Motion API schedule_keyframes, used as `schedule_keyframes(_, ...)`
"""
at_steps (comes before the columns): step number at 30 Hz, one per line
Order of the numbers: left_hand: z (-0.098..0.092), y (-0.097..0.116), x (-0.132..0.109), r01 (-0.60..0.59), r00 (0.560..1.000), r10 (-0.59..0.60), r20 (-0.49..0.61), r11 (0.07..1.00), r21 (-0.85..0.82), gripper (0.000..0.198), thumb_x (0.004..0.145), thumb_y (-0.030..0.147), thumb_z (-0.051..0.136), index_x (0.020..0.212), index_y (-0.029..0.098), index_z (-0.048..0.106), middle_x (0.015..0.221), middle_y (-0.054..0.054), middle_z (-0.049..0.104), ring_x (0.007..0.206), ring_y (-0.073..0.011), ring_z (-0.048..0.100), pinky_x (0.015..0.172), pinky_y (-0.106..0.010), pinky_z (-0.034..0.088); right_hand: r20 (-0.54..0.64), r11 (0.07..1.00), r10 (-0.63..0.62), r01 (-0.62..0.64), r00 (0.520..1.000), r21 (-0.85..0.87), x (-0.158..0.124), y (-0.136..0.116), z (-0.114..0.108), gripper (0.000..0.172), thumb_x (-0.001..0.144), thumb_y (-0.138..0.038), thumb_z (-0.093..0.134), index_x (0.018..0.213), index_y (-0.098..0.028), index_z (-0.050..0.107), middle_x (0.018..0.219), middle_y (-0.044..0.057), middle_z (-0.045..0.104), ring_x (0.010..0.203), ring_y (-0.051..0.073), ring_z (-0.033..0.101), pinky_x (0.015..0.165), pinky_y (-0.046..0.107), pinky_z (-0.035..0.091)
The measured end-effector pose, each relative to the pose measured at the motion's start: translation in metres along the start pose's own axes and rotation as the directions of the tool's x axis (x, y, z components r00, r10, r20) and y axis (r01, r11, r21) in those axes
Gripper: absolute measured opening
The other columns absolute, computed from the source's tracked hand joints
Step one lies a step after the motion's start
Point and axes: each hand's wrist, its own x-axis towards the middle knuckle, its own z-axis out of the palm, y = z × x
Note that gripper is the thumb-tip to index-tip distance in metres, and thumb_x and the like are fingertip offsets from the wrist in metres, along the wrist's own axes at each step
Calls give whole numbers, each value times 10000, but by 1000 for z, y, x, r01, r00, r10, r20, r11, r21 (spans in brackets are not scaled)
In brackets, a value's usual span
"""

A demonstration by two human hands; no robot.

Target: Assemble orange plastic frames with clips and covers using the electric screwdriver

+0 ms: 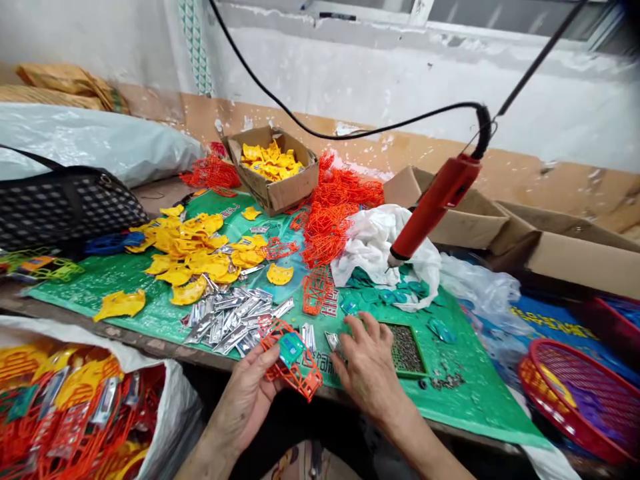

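My left hand (250, 393) is closed on an orange openwork plastic frame (305, 383), held just over the table's front edge. A small teal plastic piece (291, 348) sits on that frame. My right hand (367, 363) is over the table with its fingers apart, beside a shiny metal plate (332, 341); whether a fingertip touches the plate I cannot tell. Just right of it stands a green tray (425, 363) of small dark screws (406, 348). A red electric screwdriver (435, 207) hangs above, tip down. Metal plates (235, 320) lie heaped left of my hands.
Yellow plastic parts (190, 247) are piled on the green sheet (165, 327), with a cardboard box (295, 190) of more behind. Orange frames (333, 207) heap up beside a white cloth (375, 233). A filled sack (175, 407) stands front left; a red basket (545, 427) stands right.
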Motion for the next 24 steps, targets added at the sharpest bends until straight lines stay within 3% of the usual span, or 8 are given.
schedule_keyframes(3, 2, -3, 0, -1, 1000, 1, -7, 1000, 9, 320, 725, 208, 800, 1026, 130, 722, 984, -88, 788, 799, -214, 746, 718, -285, 619, 100, 998, -22, 28, 995, -60, 3, -5, 12, 68, 774, -137, 635, 748, -181, 680, 980, 122, 689, 1125, 369, 490, 914, 574, 310)
schedule_keyframes(8, 2, -5, 0, -9, 999, 10, -32, 1000, 19, 354, 690, 234, 824, 1015, 138, 725, 956, -85, 792, 813, -232, 749, 706, -288, 613, 21, 998, -29, 30, 999, -47, 11, -6, 18, 153, 791, -66, 547, 728, -170, 640, 810, 107, 673, 989, 314, 535, 902, 516, 318)
schedule_keyframes(12, 1, 2, 2, -52, 998, 53, -21, 998, 30, 336, 692, 248, 830, 998, 147, 733, 946, -73, 792, 769, -208, 743, 661, -258, 601, 112, 966, -4, -25, 994, 256, 16, 1, -11, 182, 905, -163, 443, 802, -181, 592, 801, 63, 634, 782, 213, 550, 745, 363, 398)
schedule_keyframes(14, 4, 5, 4, -69, 998, 68, 5, 997, 41, 324, 707, 252, 822, 1004, 155, 736, 946, -65, 791, 782, -201, 738, 665, -248, 592, 267, 825, -23, -132, 963, 550, 19, 6, -28, 187, 935, -251, 445, 809, -196, 573, 732, 13, 584, 659, 156, 498, 634, 290, 381)
schedule_keyframes(16, 8, 6, 5, -74, 997, 72, 35, 995, 61, 314, 708, 256, 822, 995, 158, 741, 928, -61, 791, 788, -199, 732, 667, -243, 582, 418, 601, -82, -290, 905, 745, 23, 10, -40, 196, 912, -357, 523, 810, -203, 589, 671, -24, 534, 603, 126, 451, 569, 254, 343)
schedule_keyframes(18, 15, 3, 6, -63, 996, 56, 72, 993, 96, 303, 704, 279, 822, 968, 150, 748, 888, -63, 789, 759, -201, 726, 658, -249, 574, 538, 411, -145, -444, 831, 796, 27, 13, -45, 220, 845, -415, 626, 807, -198, 628, 641, -38, 520, 575, 110, 428, 546, 241, 321)
schedule_keyframes(20, 22, -2, 6, -38, 994, 23, 107, 989, 142, 299, 707, 306, 818, 948, 143, 750, 854, -67, 784, 717, -200, 718, 654, -265, 569, 607, 303, -189, -542, 772, 784, 31, 13, -44, 234, 774, -420, 705, 790, -192, 657, 624, -45, 533, 552, 98, 415, 537, 234, 314)
schedule_keyframes(24, 32, -15, 1, 2, 981, -44, 191, 976, 216, 367, 720, 323, 806, 1035, 147, 742, 890, -77, 779, 751, -223, 717, 707, -303, 555, 598, 153, -164, -579, 784, 801, 37, 10, -35, 284, 648, -371, 809, 772, -197, 622, 622, -65, 559, 550, 90, 437, 539, 220, 327)
